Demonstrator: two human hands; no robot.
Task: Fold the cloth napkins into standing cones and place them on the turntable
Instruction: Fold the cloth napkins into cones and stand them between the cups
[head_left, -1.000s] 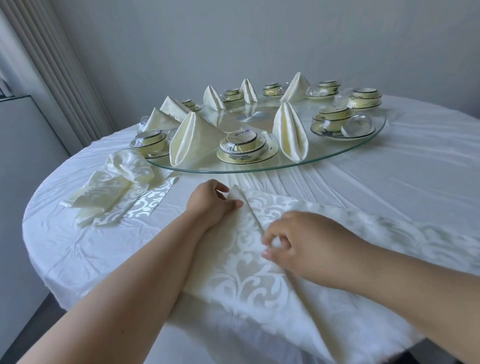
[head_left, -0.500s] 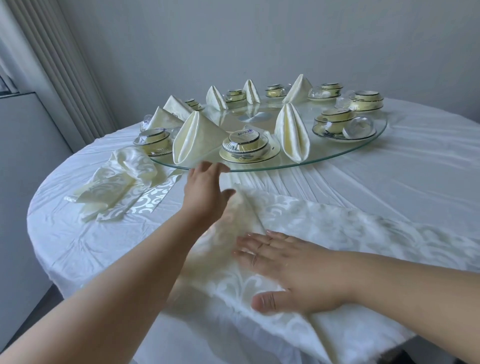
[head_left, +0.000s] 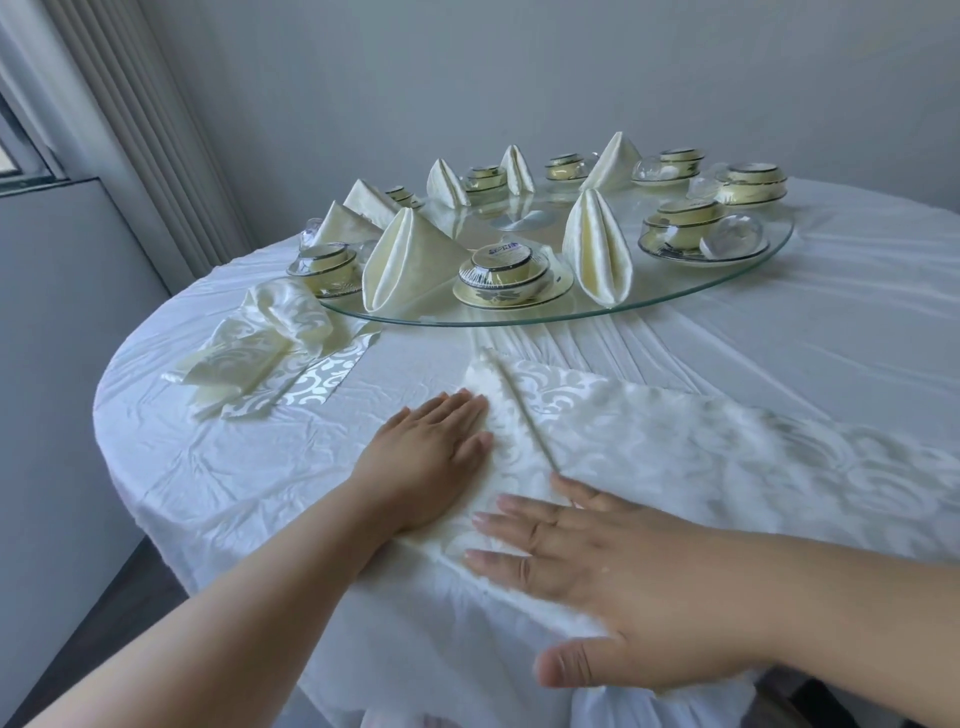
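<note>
A: Where is the piece being worked?

B: The cream damask cloth napkin (head_left: 613, 431) lies flat on the white-clothed round table (head_left: 218, 467), near the person's edge, just short of the round glass turntable (head_left: 675, 304). Its folded point aims toward the turntable, and a raised crease runs from that point back toward the person, so the long axis goes near to far.

A: And the hands?

B: Both lie flat with straight fingers, gripping nothing. The left hand (head_left: 431, 462) presses the napkin's left flap, just beside the crease. The right hand (head_left: 613, 582) is spread on the near part, fingertips close to the crease's near end.

A: Which hand is nearer the point?

B: The left, I'd judge; the rest of the cloth stretches away to the right, past the right wrist.

A: Room to move?

B: Bare tablecloth lies left of the napkin, up to the crumpled pile of unfolded cream napkins (head_left: 260, 353). Ahead, the turntable rim already carries standing cream napkin cones (head_left: 405, 265) and wrapped bowl sets (head_left: 504, 275), with open glass on the near right. The napkin's near edge sits at the table's edge, so it could slip off.
</note>
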